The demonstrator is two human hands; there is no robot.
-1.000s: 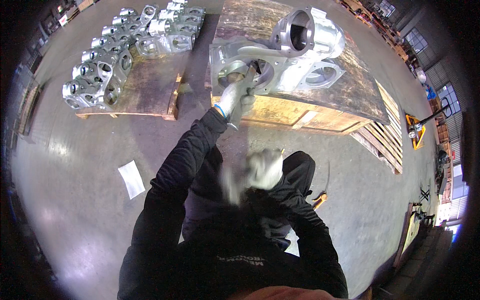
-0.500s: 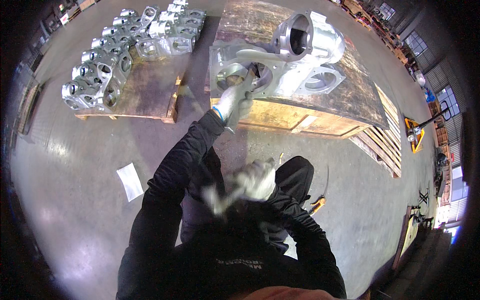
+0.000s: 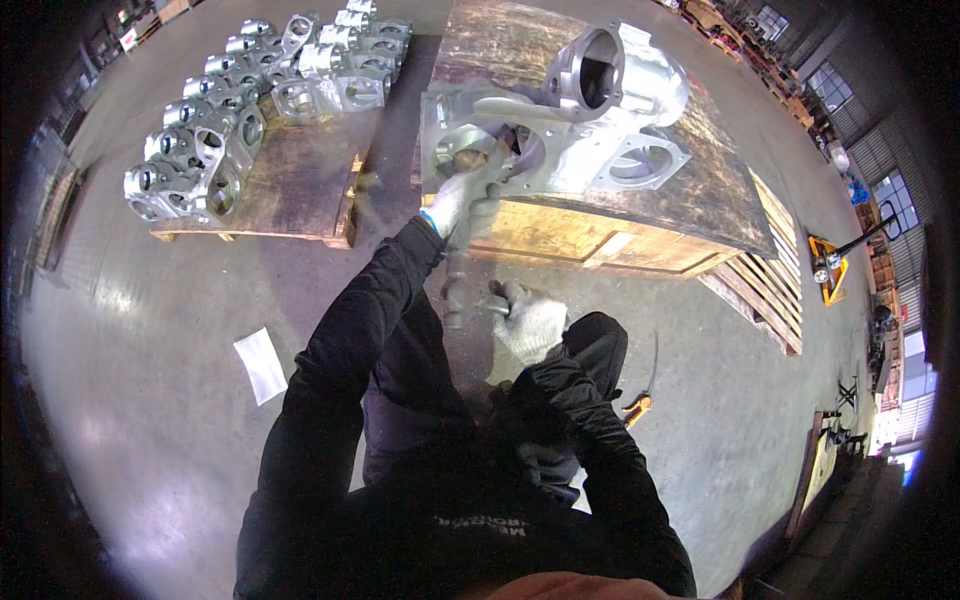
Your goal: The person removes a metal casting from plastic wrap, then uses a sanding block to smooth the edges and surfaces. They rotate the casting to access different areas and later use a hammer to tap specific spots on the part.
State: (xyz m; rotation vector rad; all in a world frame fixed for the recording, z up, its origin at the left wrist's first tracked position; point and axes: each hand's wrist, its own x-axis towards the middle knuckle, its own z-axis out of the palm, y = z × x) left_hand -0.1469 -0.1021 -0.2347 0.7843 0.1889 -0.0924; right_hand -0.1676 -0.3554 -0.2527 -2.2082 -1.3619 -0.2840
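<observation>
A large silver metal casting with round openings lies on a wooden crate in front of me. At its near left opening, my left hand, in a white glove, is closed round a flat metal bar. The bar slants up into the opening, and its tip is hard to make out. My right hand, also gloved, grips the short visible handle of a hammer. Blurred, the hammer's head is at the bar's lower end; whether they touch I cannot tell.
Several similar castings stand on a low wooden pallet at the left. A white sheet and an orange-handled tool with a thin rod lie on the floor. A slatted pallet and a yellow pallet jack are at the right.
My right hand has swung the hammer forward, from near my lap up to the bar's lower end. My left hand and the bar have shifted only slightly; the casting stays put.
</observation>
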